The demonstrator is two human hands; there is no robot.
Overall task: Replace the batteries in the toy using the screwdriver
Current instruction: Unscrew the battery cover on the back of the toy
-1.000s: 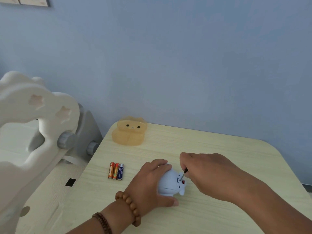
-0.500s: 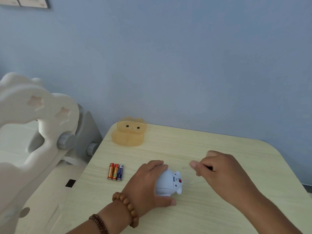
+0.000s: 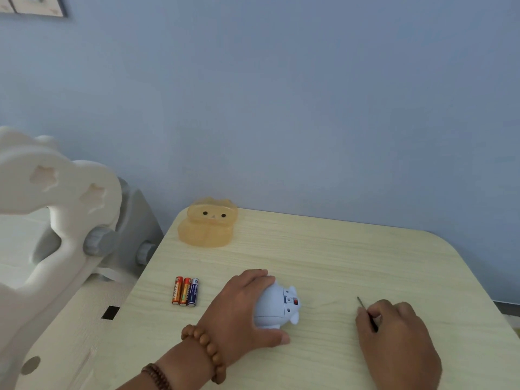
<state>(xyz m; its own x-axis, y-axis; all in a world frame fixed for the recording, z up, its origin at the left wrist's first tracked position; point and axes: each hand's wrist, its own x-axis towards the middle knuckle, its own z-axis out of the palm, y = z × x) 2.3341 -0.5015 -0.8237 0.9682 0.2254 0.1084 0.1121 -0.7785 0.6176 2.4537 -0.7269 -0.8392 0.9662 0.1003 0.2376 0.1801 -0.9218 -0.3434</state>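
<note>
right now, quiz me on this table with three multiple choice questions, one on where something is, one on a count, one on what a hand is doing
1. Where do the batteries lie relative to the blue toy?
A. to its right
B. to its left
C. on top of it

2. How many batteries are there?
A. three
B. two
C. five

3. What is the right hand doing?
A. lying flat and empty
B. turning a screw in the toy
C. pinching the screwdriver off to the toy's right

Answers:
1 B, they sit in a row left of the toy, which the left hand grips.
2 A, two orange and one blue lie side by side.
3 C, the thin shaft sticks out of its fingers, apart from the toy.
</note>
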